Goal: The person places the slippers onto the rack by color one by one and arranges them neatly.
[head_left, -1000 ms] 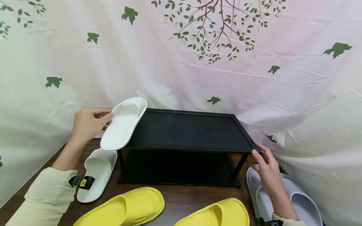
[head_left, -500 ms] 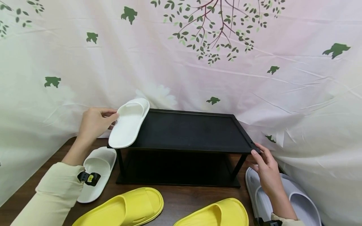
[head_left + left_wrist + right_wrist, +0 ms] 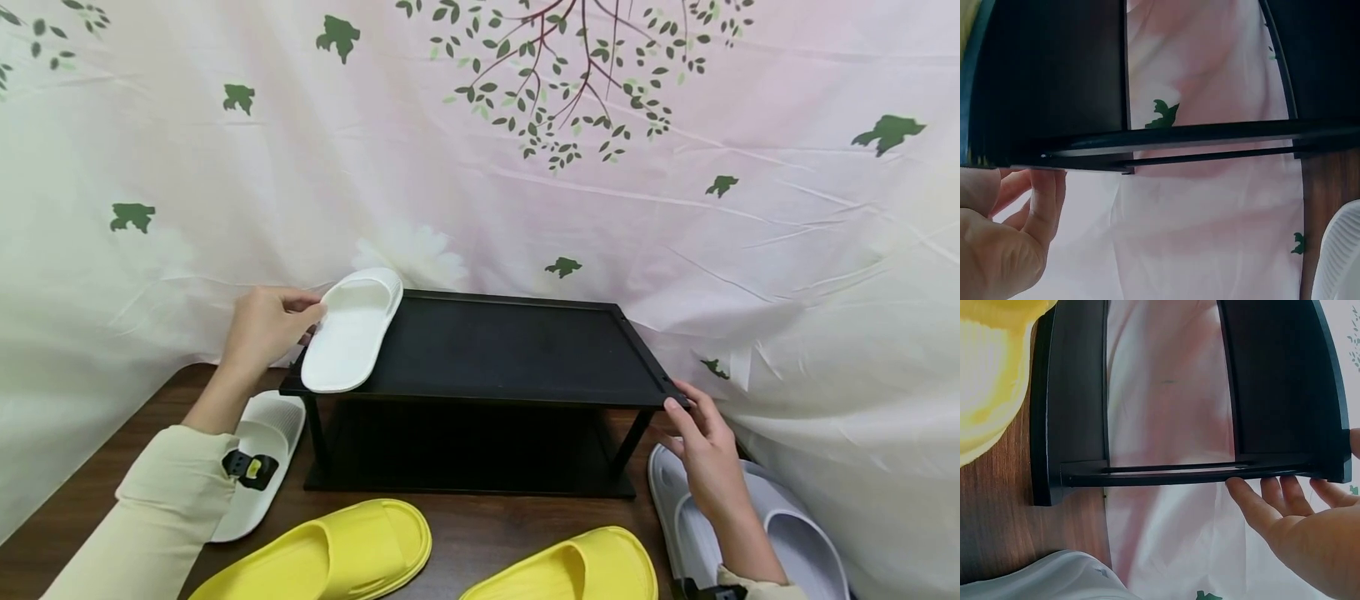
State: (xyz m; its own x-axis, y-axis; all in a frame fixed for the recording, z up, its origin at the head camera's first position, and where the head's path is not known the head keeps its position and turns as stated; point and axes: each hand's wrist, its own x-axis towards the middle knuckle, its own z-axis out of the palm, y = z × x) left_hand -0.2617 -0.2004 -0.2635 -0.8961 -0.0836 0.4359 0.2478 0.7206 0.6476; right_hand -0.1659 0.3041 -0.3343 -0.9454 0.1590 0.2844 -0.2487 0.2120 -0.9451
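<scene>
A white slipper (image 3: 347, 346) lies at the left end of the top shelf of a black two-tier rack (image 3: 502, 350), toe toward the back. My left hand (image 3: 266, 329) pinches the slipper's left edge between thumb and fingers. In the left wrist view that hand (image 3: 1016, 231) shows beside the rack's end, and the slipper is hidden there. At the opposite end, my right hand (image 3: 708, 458) holds the rack's front right corner, thumb on top. The right wrist view shows this hand (image 3: 1304, 525) with its fingertips against the rack's side bar.
Another white slipper (image 3: 258, 467) stands on the brown wooden surface (image 3: 480, 542) left of the rack. Two yellow slippers, the left one (image 3: 367, 542) and the right one (image 3: 600, 567), lie in front. Grey slippers (image 3: 802, 533) sit at the right. A leaf-printed cloth (image 3: 480, 208) hangs behind.
My left hand has carried the white slipper rightward from the rack's left edge and slightly down onto the top shelf. The right hand keeps its place on the corner.
</scene>
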